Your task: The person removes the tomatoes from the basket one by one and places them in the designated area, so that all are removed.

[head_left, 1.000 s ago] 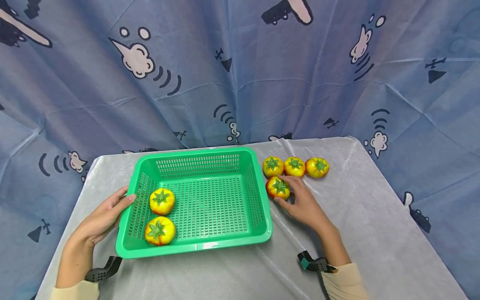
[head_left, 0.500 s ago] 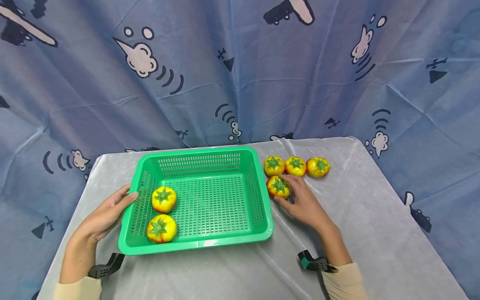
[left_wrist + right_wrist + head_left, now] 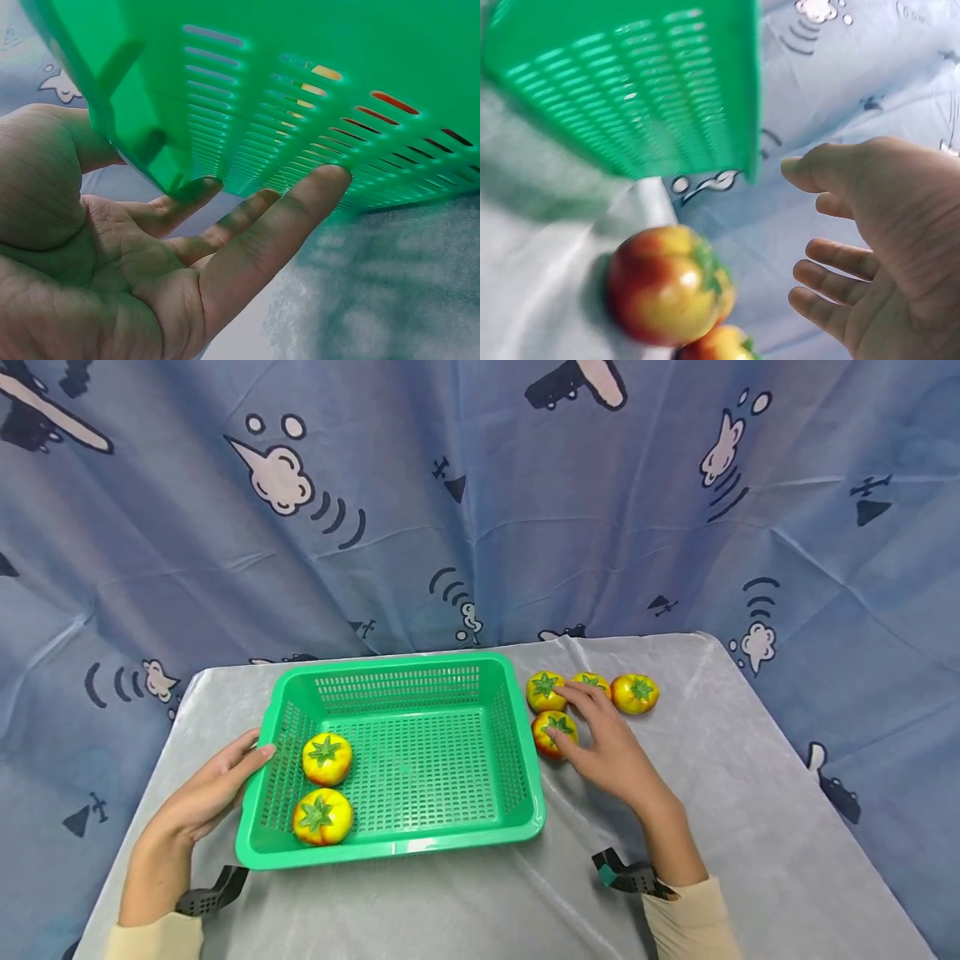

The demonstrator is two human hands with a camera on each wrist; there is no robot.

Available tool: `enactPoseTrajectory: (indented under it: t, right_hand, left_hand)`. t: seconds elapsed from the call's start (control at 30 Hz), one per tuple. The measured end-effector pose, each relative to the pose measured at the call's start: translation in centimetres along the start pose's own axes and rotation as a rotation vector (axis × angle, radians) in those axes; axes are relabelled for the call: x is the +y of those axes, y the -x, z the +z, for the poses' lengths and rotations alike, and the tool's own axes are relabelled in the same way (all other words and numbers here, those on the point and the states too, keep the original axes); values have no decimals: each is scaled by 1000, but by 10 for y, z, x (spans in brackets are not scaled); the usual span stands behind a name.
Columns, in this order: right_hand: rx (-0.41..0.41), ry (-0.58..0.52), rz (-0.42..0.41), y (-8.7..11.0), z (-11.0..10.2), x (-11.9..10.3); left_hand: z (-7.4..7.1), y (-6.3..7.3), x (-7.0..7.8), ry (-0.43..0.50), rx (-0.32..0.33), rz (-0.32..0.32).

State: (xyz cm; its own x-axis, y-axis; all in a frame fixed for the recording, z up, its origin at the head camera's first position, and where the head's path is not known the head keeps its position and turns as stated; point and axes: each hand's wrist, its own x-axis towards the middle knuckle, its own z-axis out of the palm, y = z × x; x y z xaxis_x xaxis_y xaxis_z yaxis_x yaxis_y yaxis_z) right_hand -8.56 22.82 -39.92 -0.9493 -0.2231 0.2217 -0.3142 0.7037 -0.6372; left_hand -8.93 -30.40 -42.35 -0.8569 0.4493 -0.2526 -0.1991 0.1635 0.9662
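The green slotted plastic basket [image 3: 405, 843] has two yellow-red fruits [image 3: 322, 817] with green star-shaped leaf tops at its left end. My left hand [image 3: 213, 789] grips its left side, thumb at the rim; in the left wrist view, the fingers [image 3: 277, 232] lie against the slotted outside. To the basket's right, my right hand [image 3: 611, 752] hovers over similar fruits with fingers spread. Beneath its thumb is the nearest fruit [image 3: 553, 739]; the fingertips overlap two behind, the left fruit [image 3: 543, 693] and middle fruit [image 3: 588, 680]. In the right wrist view, the hand stands apart from the fruit [image 3: 664, 285].
Another fruit [image 3: 635, 694] lies at the right end of the back row. A grey-white cloth [image 3: 765, 827] covers the table. Behind its far edge hangs a blue patterned curtain [image 3: 480, 527]. Each wrist carries a black strap mount [image 3: 213, 893].
My right hand has let go of the nearest fruit and risen, its fingers spreading toward the back row. The left hand and basket have barely moved.
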Motion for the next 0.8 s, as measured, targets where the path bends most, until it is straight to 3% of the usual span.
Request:
enactPoseTrajectory:
  t: [0.23,0.4,0.57,0.8]
  right_hand:
    - [9,-16,-49,-19,-12,-34]
    - [-25,-11,-134,-36,-10,-62]
    - [-160,26,-226,-53,1,-91]
    - [-438,142,-266,-70,23,-130]
  left_hand:
    - [1,0,2,0,0,0]
    - [1,-1,2,-3,4,-1]
    - [1,-1,1,1,1,-1]
    - [0,0,1,3,-4,-10]
